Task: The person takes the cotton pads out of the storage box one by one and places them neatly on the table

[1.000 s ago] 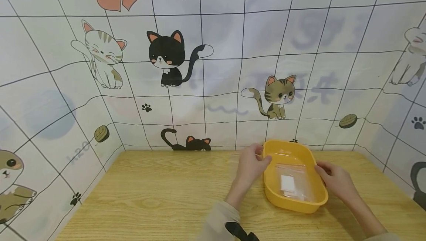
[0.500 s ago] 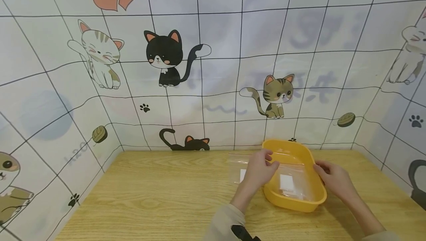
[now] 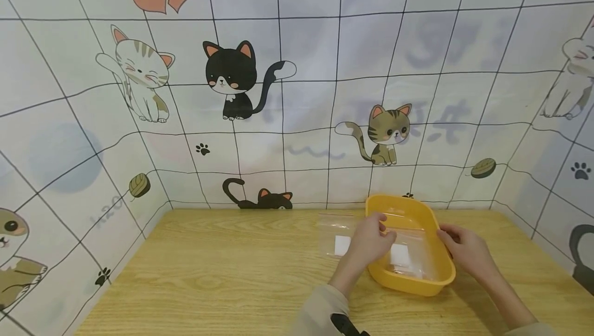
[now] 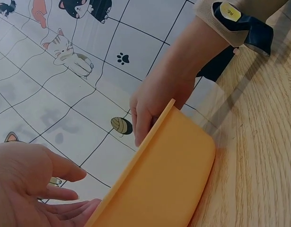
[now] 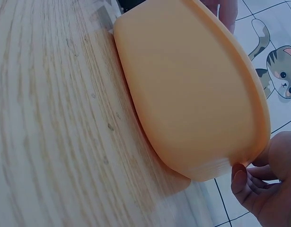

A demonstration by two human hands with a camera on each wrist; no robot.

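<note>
A yellow plastic tray (image 3: 403,287) with rounded corners stands on the wooden table at the right. Inside it lie clear zip bags (image 3: 421,253), one showing a white rectangle; how many are stacked there I cannot tell. My left hand (image 3: 370,240) hovers over the tray's left side, fingers loosely bent with nothing seen between them. My right hand (image 3: 468,251) pinches the right rim between thumb and fingers, as the right wrist view also shows at the rim (image 5: 259,90). Another clear zip bag (image 3: 328,233) with a white rectangle lies left of the tray, partly behind my left hand.
The light wooden table (image 3: 223,269) stretches to the left. A white cloth wall (image 3: 306,104) printed with cats and grid lines stands behind and on both sides. The tray's far end is close to the back wall.
My left hand has moved right, from beside the tray's left rim to over the tray, uncovering the zip bag on the table. My right hand stays at the right rim.
</note>
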